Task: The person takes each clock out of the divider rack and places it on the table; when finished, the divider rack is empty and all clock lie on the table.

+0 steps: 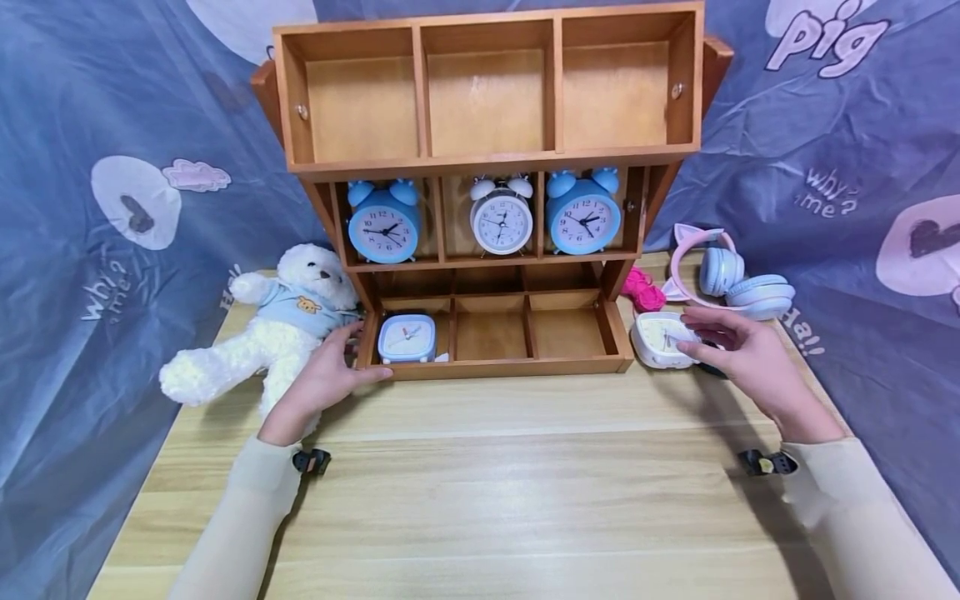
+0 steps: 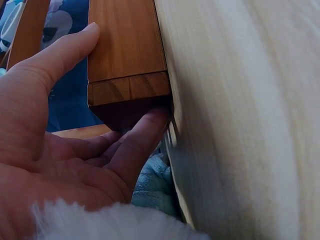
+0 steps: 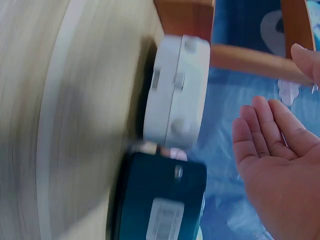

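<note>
My left hand (image 1: 326,383) grips the lower left corner of a wooden shelf (image 1: 502,367), thumb along the front and fingers against the outer side. My right hand (image 1: 750,367) hovers with its fingers extended over a white square alarm clock (image 1: 660,342), which stands right of the shelf. A gap shows between that hand and the clock (image 3: 177,90) in the right wrist view. Beside the clock is a dark teal box-shaped thing (image 3: 165,177) with a barcode label, mostly hidden in the head view. A blue square clock (image 1: 407,337) sits in the lower left compartment.
Blue twin-bell clocks (image 1: 384,225) (image 1: 585,218) flank a white one (image 1: 502,223) on the middle tier. A white teddy bear (image 1: 288,321) leans at the left. Pink-and-blue headphones (image 1: 723,271) and a bright pink bundle (image 1: 643,289) lie behind my right hand.
</note>
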